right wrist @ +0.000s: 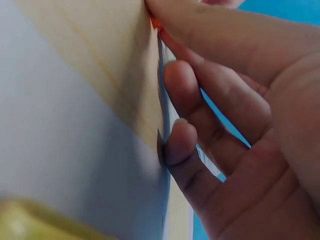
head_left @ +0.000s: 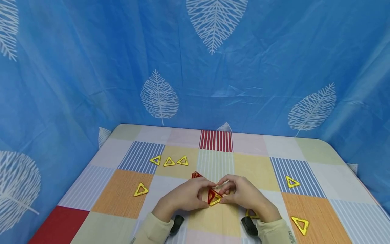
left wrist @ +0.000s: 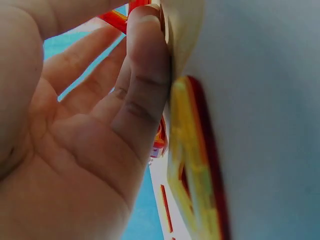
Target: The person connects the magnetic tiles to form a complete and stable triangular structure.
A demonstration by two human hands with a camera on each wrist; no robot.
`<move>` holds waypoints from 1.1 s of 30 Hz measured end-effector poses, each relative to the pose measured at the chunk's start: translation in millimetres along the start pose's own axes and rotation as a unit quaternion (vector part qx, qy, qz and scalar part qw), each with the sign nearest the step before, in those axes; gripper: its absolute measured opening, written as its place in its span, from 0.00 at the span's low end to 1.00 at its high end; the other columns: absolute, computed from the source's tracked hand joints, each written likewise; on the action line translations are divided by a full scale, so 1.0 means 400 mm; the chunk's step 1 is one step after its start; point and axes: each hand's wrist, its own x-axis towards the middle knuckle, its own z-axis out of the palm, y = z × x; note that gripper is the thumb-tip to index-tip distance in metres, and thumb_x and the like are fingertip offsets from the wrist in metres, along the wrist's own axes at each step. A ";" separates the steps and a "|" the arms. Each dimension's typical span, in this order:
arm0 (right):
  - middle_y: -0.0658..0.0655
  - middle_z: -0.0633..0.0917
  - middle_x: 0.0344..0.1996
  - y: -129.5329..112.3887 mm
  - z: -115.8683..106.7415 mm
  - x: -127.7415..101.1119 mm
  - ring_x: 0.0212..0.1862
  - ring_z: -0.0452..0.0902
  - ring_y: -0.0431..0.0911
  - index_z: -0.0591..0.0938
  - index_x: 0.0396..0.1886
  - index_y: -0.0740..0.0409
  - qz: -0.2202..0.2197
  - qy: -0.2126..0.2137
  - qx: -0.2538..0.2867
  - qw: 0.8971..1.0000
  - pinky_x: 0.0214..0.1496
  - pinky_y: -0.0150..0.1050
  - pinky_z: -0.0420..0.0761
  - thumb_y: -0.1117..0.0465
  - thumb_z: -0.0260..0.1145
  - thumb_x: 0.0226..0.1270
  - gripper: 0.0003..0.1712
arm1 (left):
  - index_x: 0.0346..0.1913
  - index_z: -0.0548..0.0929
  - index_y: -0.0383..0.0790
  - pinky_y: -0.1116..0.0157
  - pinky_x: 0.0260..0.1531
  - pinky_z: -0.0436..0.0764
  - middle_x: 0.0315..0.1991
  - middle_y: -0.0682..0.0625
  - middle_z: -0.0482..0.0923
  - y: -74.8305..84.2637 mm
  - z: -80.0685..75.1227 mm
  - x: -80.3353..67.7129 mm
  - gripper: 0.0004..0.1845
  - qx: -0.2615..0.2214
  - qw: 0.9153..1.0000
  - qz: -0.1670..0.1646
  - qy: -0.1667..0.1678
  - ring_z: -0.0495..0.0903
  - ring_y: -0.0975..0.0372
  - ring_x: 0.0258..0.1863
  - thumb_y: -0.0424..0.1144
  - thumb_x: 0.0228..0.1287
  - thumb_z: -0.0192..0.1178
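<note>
The left hand [head_left: 192, 195] and right hand [head_left: 245, 193] pinch a red triangle [head_left: 210, 194] and yellow triangle [head_left: 214, 203] at the worktop's [head_left: 109, 227] near middle. Head view shows seven loose yellow triangles [head_left: 169, 164]; right wrist view, part of one, blurred.

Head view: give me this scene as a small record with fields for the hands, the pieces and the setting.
Left hand: pinches the red-and-yellow triangle pieces
Right hand: pinches the same pieces, opposite side
Pieces joined: cannot tell
Beyond left hand: red pieces, partly hidden; number unclear
Left side: a row of three yellow triangles; nearer the person, a lone yellow triangle
Right side: a far yellow triangle and a near yellow triangle
By right wrist: a partly covered yellow triangle
Table: patchwork pattern
Backdrop: blue, white leaf prints
</note>
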 end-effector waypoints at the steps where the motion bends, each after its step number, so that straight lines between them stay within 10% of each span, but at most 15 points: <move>1: 0.47 0.88 0.32 0.000 -0.001 0.000 0.35 0.81 0.42 0.81 0.47 0.61 0.000 0.006 -0.004 1.000 0.39 0.35 0.79 0.65 0.80 0.55 0.21 | 0.62 0.82 0.42 0.73 0.30 0.76 0.46 0.57 0.76 0.001 -0.001 0.000 0.28 0.002 1.000 0.001 0.002 0.73 0.72 0.25 0.34 0.56 0.76; 19: 0.48 0.85 0.33 -0.012 -0.023 -0.012 0.36 0.81 0.42 0.86 0.45 0.59 0.026 0.066 -0.054 0.996 0.39 0.37 0.80 0.59 0.80 0.57 0.18 | 0.49 0.88 0.43 0.71 0.35 0.76 0.32 0.62 0.78 0.011 0.008 0.004 0.14 -0.002 0.999 -0.029 0.018 0.74 0.71 0.30 0.37 0.59 0.74; 33: 0.64 0.82 0.54 0.059 -0.232 -0.105 0.53 0.77 0.60 0.82 0.59 0.62 0.077 0.125 -0.142 0.979 0.42 0.49 0.80 0.54 0.80 0.56 0.33 | 0.49 0.87 0.44 0.70 0.35 0.76 0.33 0.62 0.77 0.002 0.012 0.001 0.15 -0.019 0.999 -0.032 0.020 0.74 0.70 0.31 0.37 0.59 0.74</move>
